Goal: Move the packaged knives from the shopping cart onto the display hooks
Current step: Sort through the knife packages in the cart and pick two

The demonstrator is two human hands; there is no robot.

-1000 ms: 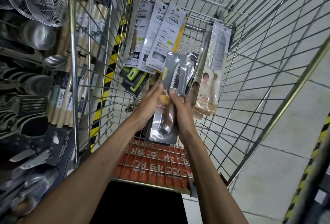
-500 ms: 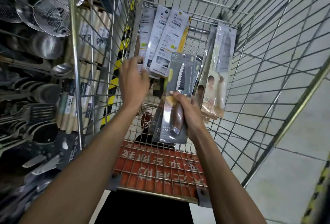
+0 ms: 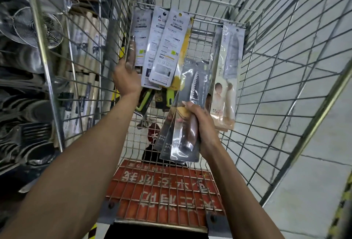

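Observation:
I look down into a wire shopping cart (image 3: 266,78). My right hand (image 3: 202,122) grips a stack of grey packaged knives (image 3: 182,135), the top one showing a serrated blade and wooden handle. My left hand (image 3: 126,75) is closed on the lower edge of the leftmost white knife package (image 3: 140,36), which leans with two more white packages (image 3: 167,48) against the cart's far left. A clear package with a pale-handled knife (image 3: 227,74) leans at the cart's far right. No display hooks can be made out.
Green-handled packaged tools (image 3: 146,98) lie on the cart floor under the white packages. A red plastic child-seat flap (image 3: 163,195) lies at the cart's near end. Shelving with strainers and steel utensils (image 3: 32,27) stands to the left. Grey tiled floor (image 3: 314,143) is on the right.
My left hand let go of the grey stack, rose to the far left and closed on the white package. My right hand kept the grey stack and lifted it slightly.

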